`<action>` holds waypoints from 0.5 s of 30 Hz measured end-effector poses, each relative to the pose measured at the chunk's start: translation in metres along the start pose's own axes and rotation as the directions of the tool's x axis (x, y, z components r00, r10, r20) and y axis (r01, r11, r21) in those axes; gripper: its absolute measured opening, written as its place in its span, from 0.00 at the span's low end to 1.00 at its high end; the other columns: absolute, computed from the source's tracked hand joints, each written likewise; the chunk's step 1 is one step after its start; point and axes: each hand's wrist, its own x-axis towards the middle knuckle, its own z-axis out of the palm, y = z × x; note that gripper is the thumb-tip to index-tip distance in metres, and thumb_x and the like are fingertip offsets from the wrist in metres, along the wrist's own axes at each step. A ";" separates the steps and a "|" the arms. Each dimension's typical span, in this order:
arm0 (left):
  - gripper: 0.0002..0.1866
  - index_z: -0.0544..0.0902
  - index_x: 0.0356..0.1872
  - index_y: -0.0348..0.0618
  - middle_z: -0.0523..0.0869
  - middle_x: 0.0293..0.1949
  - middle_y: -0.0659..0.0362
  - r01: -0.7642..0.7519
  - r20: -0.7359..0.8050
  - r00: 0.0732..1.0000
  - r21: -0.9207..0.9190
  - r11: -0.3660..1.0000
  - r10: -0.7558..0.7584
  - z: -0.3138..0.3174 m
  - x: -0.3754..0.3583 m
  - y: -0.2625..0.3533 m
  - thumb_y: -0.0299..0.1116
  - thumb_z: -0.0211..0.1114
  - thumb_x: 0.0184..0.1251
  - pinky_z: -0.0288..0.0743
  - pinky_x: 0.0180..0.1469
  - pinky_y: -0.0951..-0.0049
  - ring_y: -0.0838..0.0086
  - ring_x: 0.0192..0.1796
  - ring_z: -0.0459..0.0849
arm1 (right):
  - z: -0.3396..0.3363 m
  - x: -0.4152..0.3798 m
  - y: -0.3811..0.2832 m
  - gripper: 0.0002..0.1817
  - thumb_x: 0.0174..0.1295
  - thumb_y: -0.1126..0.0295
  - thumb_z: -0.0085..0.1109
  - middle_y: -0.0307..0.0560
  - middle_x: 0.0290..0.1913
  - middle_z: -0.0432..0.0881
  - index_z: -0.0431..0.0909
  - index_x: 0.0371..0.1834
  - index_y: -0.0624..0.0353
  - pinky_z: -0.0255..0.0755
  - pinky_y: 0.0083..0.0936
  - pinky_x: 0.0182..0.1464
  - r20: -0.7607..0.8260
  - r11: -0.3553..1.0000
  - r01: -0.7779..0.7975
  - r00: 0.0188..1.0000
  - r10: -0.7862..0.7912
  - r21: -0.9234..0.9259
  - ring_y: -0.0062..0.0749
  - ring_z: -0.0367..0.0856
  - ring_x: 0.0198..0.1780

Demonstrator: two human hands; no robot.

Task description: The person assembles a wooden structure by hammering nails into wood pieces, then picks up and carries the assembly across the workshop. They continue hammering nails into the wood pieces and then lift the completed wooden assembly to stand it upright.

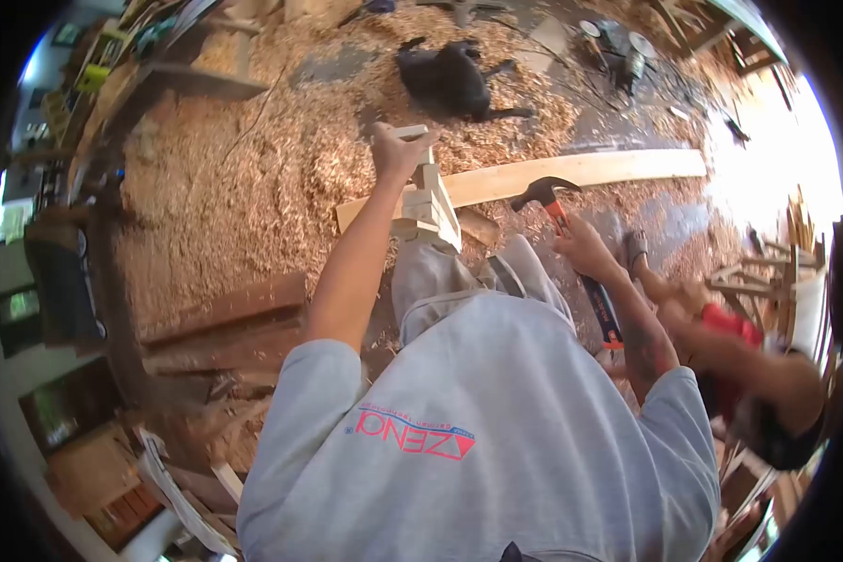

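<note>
My left hand (398, 155) is wrapped round the far end of a small pale wooden frame (423, 208), close to a short crosspiece (408, 132). The frame's near end rests by my knees, several narrow pieces making it up. In my right hand (585, 248) is a claw hammer (547, 192) with an orange and black handle, gripped partway along. Its head is raised to the right of the frame, apart from it. Beyond the frame, a long pale board (581, 172) runs across the floor. Whether the hand holds a nail is too small to tell.
Wood shavings (234, 187) cover much of the floor. A black dog (445, 82) lies ahead. Close on my right is another person (749, 365), blurred. Brown planks (225, 314) lie at left; a machine with cables (620, 58) stands at the far right.
</note>
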 end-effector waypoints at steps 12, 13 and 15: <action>0.33 0.84 0.38 0.37 0.88 0.36 0.42 -0.035 0.154 0.988 0.355 0.934 -0.021 -0.024 0.023 -0.010 0.64 0.70 0.52 0.78 0.46 0.53 0.46 0.40 0.87 | 0.020 -0.053 -0.069 0.12 0.64 0.68 0.62 0.34 0.17 0.69 0.67 0.31 0.55 0.62 0.21 0.13 0.129 0.432 -0.489 0.761 0.635 0.757 0.18 0.68 0.13; 0.32 0.84 0.43 0.37 0.88 0.38 0.40 -0.082 0.234 0.972 0.385 0.919 -0.011 -0.028 0.019 -0.012 0.61 0.67 0.58 0.78 0.46 0.52 0.45 0.41 0.86 | 0.028 -0.053 -0.077 0.12 0.64 0.68 0.62 0.34 0.17 0.69 0.67 0.31 0.55 0.62 0.20 0.13 0.136 0.382 -0.485 0.739 0.660 0.786 0.18 0.68 0.13; 0.28 0.82 0.48 0.39 0.87 0.39 0.39 -0.168 0.261 0.963 0.391 0.905 0.066 -0.025 0.006 -0.017 0.56 0.63 0.64 0.77 0.47 0.52 0.46 0.43 0.86 | 0.055 -0.056 -0.071 0.13 0.65 0.68 0.62 0.33 0.18 0.68 0.65 0.33 0.54 0.63 0.19 0.14 0.221 0.196 -0.434 0.737 0.639 0.879 0.17 0.66 0.13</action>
